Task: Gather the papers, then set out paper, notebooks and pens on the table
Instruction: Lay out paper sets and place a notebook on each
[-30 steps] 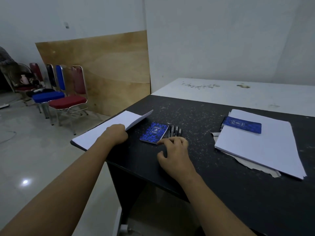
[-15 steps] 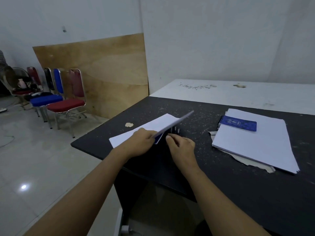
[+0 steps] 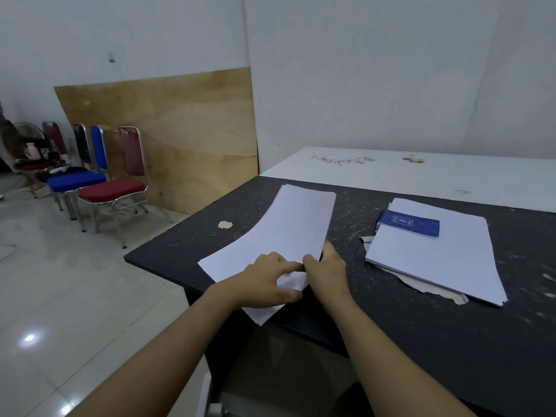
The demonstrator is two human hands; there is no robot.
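A few white paper sheets (image 3: 288, 230) lie slanted on the black table (image 3: 391, 314), their near corner hanging over the front edge. My left hand (image 3: 264, 281) rests on the near end and pinches it, the sheet buckling under the fingers. My right hand (image 3: 328, 272) grips the sheets' right edge, its thumb meeting my left index finger. The small blue notebook and the pens seen earlier are hidden under the sheets. To the right lies a thick paper stack (image 3: 436, 263) with a second blue notebook (image 3: 410, 223) on top.
Torn grey wrapping (image 3: 433, 288) sticks out from under the stack. A pale chip (image 3: 225, 224) marks the table near its left corner. A white table (image 3: 421, 173) adjoins at the back. Chairs (image 3: 111, 188) and a plywood board (image 3: 168, 139) stand to the left.
My left hand has carried the sheets from the table's left corner to the right, over the small blue notebook and pens, covering them. My right hand has taken the sheets' right edge.
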